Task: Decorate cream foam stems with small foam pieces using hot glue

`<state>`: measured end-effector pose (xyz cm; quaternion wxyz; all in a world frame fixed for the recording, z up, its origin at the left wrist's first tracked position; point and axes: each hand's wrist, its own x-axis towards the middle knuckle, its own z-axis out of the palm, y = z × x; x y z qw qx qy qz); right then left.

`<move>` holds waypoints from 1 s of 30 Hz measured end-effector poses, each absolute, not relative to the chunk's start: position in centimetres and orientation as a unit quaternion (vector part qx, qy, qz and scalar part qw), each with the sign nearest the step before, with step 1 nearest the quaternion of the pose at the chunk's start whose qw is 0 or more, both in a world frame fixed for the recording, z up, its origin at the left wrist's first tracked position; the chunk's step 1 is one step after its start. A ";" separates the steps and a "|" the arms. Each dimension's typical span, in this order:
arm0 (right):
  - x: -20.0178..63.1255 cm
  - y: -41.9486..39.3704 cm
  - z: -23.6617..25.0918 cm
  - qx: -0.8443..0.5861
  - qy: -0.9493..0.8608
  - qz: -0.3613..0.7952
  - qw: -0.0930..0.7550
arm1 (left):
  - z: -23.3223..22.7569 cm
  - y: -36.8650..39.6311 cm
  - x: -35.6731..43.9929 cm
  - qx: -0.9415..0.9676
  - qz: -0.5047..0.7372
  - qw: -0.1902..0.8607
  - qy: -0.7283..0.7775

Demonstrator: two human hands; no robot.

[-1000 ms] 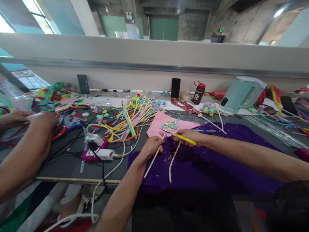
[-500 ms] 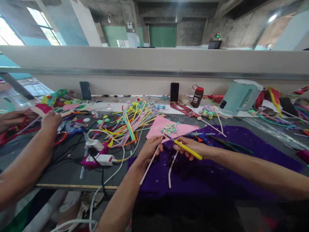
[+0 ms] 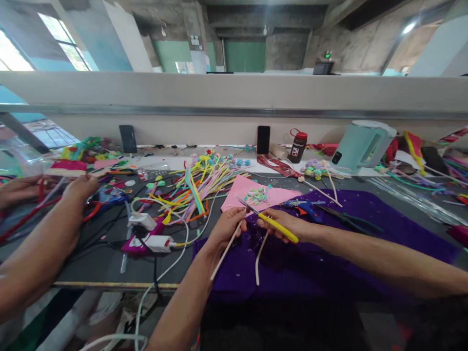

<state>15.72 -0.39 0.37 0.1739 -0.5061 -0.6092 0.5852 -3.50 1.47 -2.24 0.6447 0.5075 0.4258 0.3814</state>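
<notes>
My left hand (image 3: 227, 226) pinches a cream-white chenille stem (image 3: 224, 254), whose long end slants down toward me. In my right hand (image 3: 288, 222) is a pair of scissors (image 3: 278, 229) with yellow handles. Their blades point up and left, close to the upper end of the stem at my left fingertips. A second white chenille stem (image 3: 257, 265) hangs below my right hand; its upper end is hidden by the fingers. Just beyond, small pastel cut pieces (image 3: 257, 195) lie on a pink sheet (image 3: 234, 192). Purple cloth (image 3: 292, 273) spreads under both hands.
Colourful chenille stems (image 3: 193, 190) heap at the left centre, near a power strip (image 3: 146, 239) with white plugs. Pliers (image 3: 351, 219) and a blue glue gun (image 3: 305, 209) lie right. A kettle (image 3: 360, 146) and bottle (image 3: 298, 146) stand behind. Another person's hands (image 3: 78, 190) work at left.
The scissors and my right hand have shifted slightly left, bringing the blades across by my left fingertips. The other person's hands and their red-and-cream item have moved a little.
</notes>
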 end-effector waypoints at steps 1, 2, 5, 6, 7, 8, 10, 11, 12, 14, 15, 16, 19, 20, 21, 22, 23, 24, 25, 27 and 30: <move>15.7 -0.3 0.5 -0.509 -0.604 0.589 0.171 | -2.3 1.5 -3.5 0.509 0.380 0.641 0.431; 15.6 -0.1 0.5 -0.515 -0.601 0.589 0.165 | -2.4 1.5 -3.5 0.512 0.376 0.636 0.438; 15.3 0.6 0.7 -0.543 -0.602 0.570 0.134 | -2.8 1.7 -3.5 0.536 0.338 0.604 0.483; 15.2 0.8 0.7 -0.554 -0.603 0.561 0.119 | -3.0 1.7 -3.5 0.549 0.316 0.586 0.506; 15.1 1.1 0.7 -0.563 -0.604 0.554 0.104 | -3.2 1.8 -3.4 0.561 0.294 0.568 0.526; 15.0 1.3 0.7 -0.570 -0.607 0.545 0.093 | -3.5 1.9 -3.4 0.571 0.275 0.552 0.543; 14.7 1.5 0.7 -0.576 -0.621 0.525 0.082 | -4.0 2.0 -3.3 0.583 0.253 0.531 0.561; 14.6 1.6 0.8 -0.575 -0.629 0.517 0.082 | -4.2 2.1 -3.3 0.586 0.249 0.526 0.564; 14.5 1.5 0.8 -0.575 -0.635 0.509 0.083 | -4.4 2.2 -3.3 0.588 0.248 0.523 0.565; 14.3 1.4 0.9 -0.573 -0.645 0.499 0.085 | -4.8 2.3 -3.3 0.594 0.244 0.515 0.568; 14.2 1.2 1.0 -0.574 -0.645 0.497 0.087 | -5.0 2.4 -3.3 0.596 0.243 0.511 0.569; 14.2 1.1 0.9 -0.575 -0.647 0.493 0.089 | -5.1 2.4 -3.3 0.598 0.243 0.508 0.571; 14.2 1.1 0.8 -0.572 -0.642 0.501 0.093 | -5.3 2.4 -3.3 0.600 0.245 0.503 0.571; 14.4 1.2 0.8 -0.572 -0.632 0.515 0.089 | -5.3 2.4 -3.3 0.600 0.248 0.503 0.570; 14.7 1.3 0.8 -0.572 -0.618 0.533 0.085 | -5.2 2.3 -3.4 0.599 0.252 0.504 0.568; 15.0 1.4 0.9 -0.570 -0.603 0.551 0.086 | -5.0 2.3 -3.4 0.598 0.257 0.505 0.566; 15.4 1.5 1.1 -0.567 -0.590 0.567 0.094 | -4.8 2.2 -3.4 0.597 0.262 0.506 0.565; 15.8 1.5 1.3 -0.561 -0.584 0.576 0.107 | -4.5 2.1 -3.4 0.594 0.270 0.508 0.563; 16.2 1.4 1.6 -0.553 -0.584 0.581 0.126 | -4.1 2.0 -3.4 0.588 0.281 0.513 0.559; 17.0 1.0 2.0 -0.535 -0.591 0.584 0.154 | -3.5 1.8 -3.5 0.567 0.313 0.537 0.540; 17.6 -0.1 2.2 -0.525 -0.598 0.585 0.157 | -2.8 1.6 -3.5 0.528 0.357 0.591 0.495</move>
